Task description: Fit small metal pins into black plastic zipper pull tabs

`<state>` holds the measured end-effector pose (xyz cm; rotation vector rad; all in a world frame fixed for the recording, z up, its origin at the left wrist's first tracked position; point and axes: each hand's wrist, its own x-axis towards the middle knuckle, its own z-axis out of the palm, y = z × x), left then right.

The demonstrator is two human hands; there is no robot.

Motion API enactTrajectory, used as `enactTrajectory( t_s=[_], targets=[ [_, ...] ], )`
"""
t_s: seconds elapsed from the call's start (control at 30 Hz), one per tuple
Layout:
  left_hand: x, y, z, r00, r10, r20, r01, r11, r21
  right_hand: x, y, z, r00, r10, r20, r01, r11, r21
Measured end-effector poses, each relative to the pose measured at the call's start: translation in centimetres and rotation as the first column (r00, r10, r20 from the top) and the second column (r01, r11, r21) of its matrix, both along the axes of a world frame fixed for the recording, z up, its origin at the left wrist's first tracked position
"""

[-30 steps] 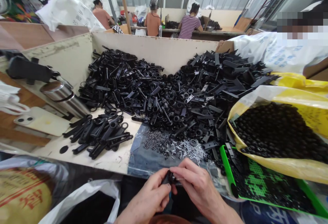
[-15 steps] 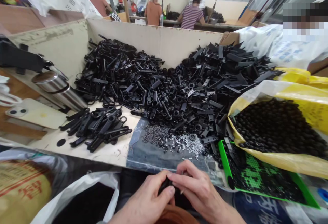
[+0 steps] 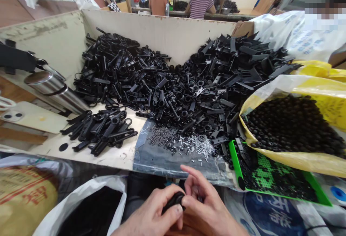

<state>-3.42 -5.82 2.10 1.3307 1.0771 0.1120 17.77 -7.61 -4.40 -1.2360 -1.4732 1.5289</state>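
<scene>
My left hand (image 3: 159,207) is closed around a black plastic part (image 3: 174,200) with a round, ring-like end, gripped between thumb and fingers above my lap. Close against it on the right is my right hand (image 3: 202,200), its thumb at the edge of that part. Its index finger points up and away while the other fingers curl in; a dark bit shows by them, too hidden to name. Beyond my hands, small metal pins (image 3: 200,146) and tiny springs or screws (image 3: 160,136) lie on a dark cloth (image 3: 151,160) at the table edge.
A large heap of black plastic parts (image 3: 162,81) fills the walled table. A smaller pile (image 3: 101,129), steel flask (image 3: 58,92) and phone (image 3: 35,117) are left. At right stand a green tray (image 3: 238,167) and yellow sack (image 3: 270,155); a white sack (image 3: 81,196) is below. Several people sit beyond.
My right index finger has lifted and stretched away from the part, and my hands have parted slightly, showing more of its round end. The view has tilted down a little.
</scene>
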Motion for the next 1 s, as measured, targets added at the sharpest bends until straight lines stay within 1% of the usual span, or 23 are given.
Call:
enactTrajectory(
  t_s=[0.03, 0.07, 0.17, 0.2, 0.27, 0.33, 0.4, 0.47, 0.53, 0.57, 0.6, 0.67, 0.7, 0.77, 0.8, 0.83, 0.9, 0.93, 1.0],
  targets=[
    [0.0, -0.2, -0.2, 1.0, -0.001, -0.01, 0.001, 1.0, 0.007, 0.0, -0.1, 0.0, 1.0, 0.004, 0.009, -0.004, 1.0, -0.005],
    [0.0, -0.4, -0.5, 1.0, -0.002, -0.016, 0.002, 1.0, 0.022, 0.1, -0.2, 0.0, 0.999, 0.015, 0.035, -0.016, 1.0, 0.018],
    [0.1, -1.6, -2.5, 0.999, 0.046, -0.017, -0.043, 0.992, 0.118, 0.2, -0.4, -0.2, 0.991, 0.056, 0.123, -0.07, 0.991, 0.112],
    [0.2, -2.0, -3.2, 0.996, 0.085, -0.023, -0.08, 0.984, 0.156, 0.2, -0.4, -0.3, 0.989, 0.057, 0.136, -0.072, 0.991, 0.113],
    [0.5, -2.3, -4.0, 0.99, 0.136, -0.025, -0.127, 0.967, 0.221, 0.0, -0.1, -0.6, 0.992, 0.04, 0.123, -0.047, 0.997, 0.054],
    [0.7, -2.0, -3.7, 0.989, 0.147, 0.0, -0.141, 0.948, 0.286, -0.6, 0.6, -0.7, 0.998, 0.009, 0.054, -0.007, 0.999, -0.036],
    [0.8, -1.2, -2.8, 0.987, 0.162, -0.009, -0.147, 0.916, 0.372, -1.3, 1.6, -0.5, 0.998, -0.032, -0.051, 0.026, 0.994, -0.111],
    [0.6, -0.3, -1.9, 0.975, 0.21, -0.07, -0.156, 0.877, 0.454, -2.1, 2.6, -0.2, 0.987, -0.081, -0.136, 0.061, 0.987, -0.148],
    [0.3, 0.3, -1.5, 0.959, 0.274, -0.073, -0.209, 0.856, 0.473, -2.9, 3.5, 0.1, 0.978, -0.114, -0.173, 0.088, 0.984, -0.153],
    [0.1, 0.5, -1.6, 0.948, 0.316, -0.039, -0.266, 0.855, 0.445, -3.2, 3.8, 0.2, 0.977, -0.118, -0.177, 0.091, 0.984, -0.155],
    [-0.1, 0.6, -1.8, 0.932, 0.362, 0.012, -0.339, 0.858, 0.386, -3.5, 4.1, 0.2, 0.978, -0.116, -0.176, 0.088, 0.983, -0.161],
    [-0.5, 0.7, -2.3, 0.877, 0.465, 0.121, -0.48, 0.857, 0.185, -4.0, 4.5, 0.2, 0.98, -0.088, -0.18, 0.054, 0.981, -0.186],
    [-0.7, 0.8, -2.5, 0.846, 0.507, 0.167, -0.522, 0.851, 0.06, -4.1, 4.7, 0.2, 0.98, -0.07, -0.188, 0.031, 0.979, -0.203],
    [-1.1, 0.8, -2.5, 0.785, 0.565, 0.255, -0.538, 0.825, -0.173, -4.1, 4.8, 0.1, 0.977, -0.038, -0.209, -0.011, 0.973, -0.229],
    [-1.2, 0.9, -2.4, 0.758, 0.586, 0.288, -0.526, 0.809, -0.262, -4.1, 4.9, 0.0, 0.976, -0.025, -0.217, -0.027, 0.972, -0.233],
    [-1.3, 0.9, -2.2, 0.733, 0.607, 0.306, -0.52, 0.791, -0.322, -4.0, 5.0, -0.2, 0.976, -0.012, -0.216, -0.038, 0.973, -0.226],
    [-1.3, 0.9, -1.9, 0.706, 0.634, 0.314, -0.521, 0.766, -0.376, -3.8, 5.2, -0.4, 0.983, 0.02, -0.18, -0.051, 0.985, -0.168],
    [-1.3, 1.0, -1.8, 0.708, 0.636, 0.307, -0.523, 0.764, -0.377, -3.7, 5.3, -0.4, 0.989, 0.036, -0.146, -0.054, 0.991, -0.122],
    [-1.1, 1.0, -1.8, 0.735, 0.617, 0.282, -0.522, 0.78, -0.346, -3.5, 5.4, -0.4, 0.996, 0.068, -0.05, -0.069, 0.997, -0.021]
  ],
)
